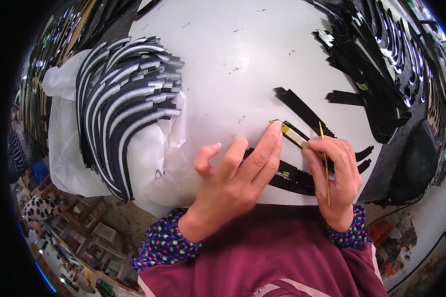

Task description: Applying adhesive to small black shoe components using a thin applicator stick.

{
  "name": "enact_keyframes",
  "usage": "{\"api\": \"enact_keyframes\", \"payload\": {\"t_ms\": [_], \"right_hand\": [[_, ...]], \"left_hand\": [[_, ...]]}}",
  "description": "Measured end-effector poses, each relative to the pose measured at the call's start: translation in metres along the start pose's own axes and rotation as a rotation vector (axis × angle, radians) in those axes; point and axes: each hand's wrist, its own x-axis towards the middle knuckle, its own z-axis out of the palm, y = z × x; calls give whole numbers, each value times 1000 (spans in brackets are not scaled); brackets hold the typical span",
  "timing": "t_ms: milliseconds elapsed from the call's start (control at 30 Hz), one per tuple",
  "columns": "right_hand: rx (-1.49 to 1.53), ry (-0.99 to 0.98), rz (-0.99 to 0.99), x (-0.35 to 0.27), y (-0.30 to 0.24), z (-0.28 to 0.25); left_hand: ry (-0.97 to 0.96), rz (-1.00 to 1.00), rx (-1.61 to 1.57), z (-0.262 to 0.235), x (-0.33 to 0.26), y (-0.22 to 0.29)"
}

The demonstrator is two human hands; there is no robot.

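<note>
My right hand [339,171] pinches a thin, pointed golden stick [321,129], which stands nearly upright across its fingers. The thumb and index finger of that hand also reach the near end of a short cream strip [295,137] with a yellow far end. On the yellow end press the stretched fingertips of my left hand [230,185]; its other fingers are spread. The strip lies along a dark piece, partly hidden by my hands. A black curved strip [300,106] with a notched edge lies just beyond. Another black strip [295,182] passes below my hands.
A fanned stack of black-and-grey curved strips [129,94] rests on white plastic sheeting [158,143] at the left. Many glossy black strips [357,69] are heaped at the right. Small scraps dot the white tabletop [208,59]. A cluttered wooden bench [84,267] stands lower left.
</note>
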Motion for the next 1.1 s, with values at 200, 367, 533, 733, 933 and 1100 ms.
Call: {"api": "enact_keyframes", "payload": {"t_ms": [200, 367, 533, 733, 933, 1100], "right_hand": [[7, -12, 32, 0, -1, -1], [-2, -10, 31, 1, 0, -1], [-2, -9, 35, 1, 0, 0], [-5, 3, 8, 0, 1, 1], [-15, 2, 6, -1, 1, 0], [-13, -15, -38, -4, 2, -3]], "left_hand": [[4, 5, 9, -1, 0, -1], [8, -22, -19, -1, 1, 2], [-5, -27, -25, -1, 2, 1], [-5, -38, -21, 0, 0, 2], [0, -16, 5, 1, 0, 1], [-15, -61, -82, 2, 1, 1]]}}
